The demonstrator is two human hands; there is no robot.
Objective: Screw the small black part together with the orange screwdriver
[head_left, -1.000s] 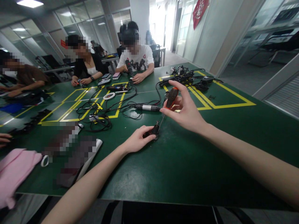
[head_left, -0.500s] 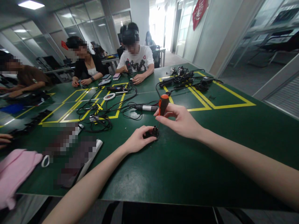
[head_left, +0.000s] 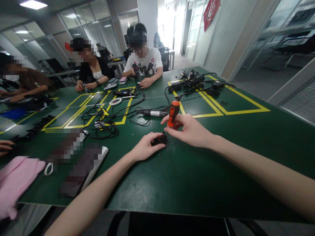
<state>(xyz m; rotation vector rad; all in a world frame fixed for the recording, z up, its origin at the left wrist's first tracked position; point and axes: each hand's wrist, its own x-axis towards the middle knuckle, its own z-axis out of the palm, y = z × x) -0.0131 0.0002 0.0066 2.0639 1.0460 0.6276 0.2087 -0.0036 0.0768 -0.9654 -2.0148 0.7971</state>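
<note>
My left hand [head_left: 146, 146] is closed around the side of a small black part [head_left: 162, 139] with a short upright tube, pressed to the green table [head_left: 192, 183]. What the part belongs to I cannot make out. Just above and to the right of it, my right hand [head_left: 188, 129] grips an orange and black screwdriver [head_left: 174, 113] by its handle. The screwdriver stands nearly upright with its handle on top. Its shaft and tip are hidden by my fingers or too thin to see.
Behind my hands lies a silver and black pen-like tool [head_left: 155, 113] with a coiled cable. More black cables [head_left: 189, 83] are heaped at the back right. Phones [head_left: 83, 170] and a pink cloth [head_left: 18, 180] lie at the left. Several people sit across the table.
My right hand has shifted slightly right and down, and the screwdriver's handle has turned, now showing more orange. My left hand and the black part stay in place.
</note>
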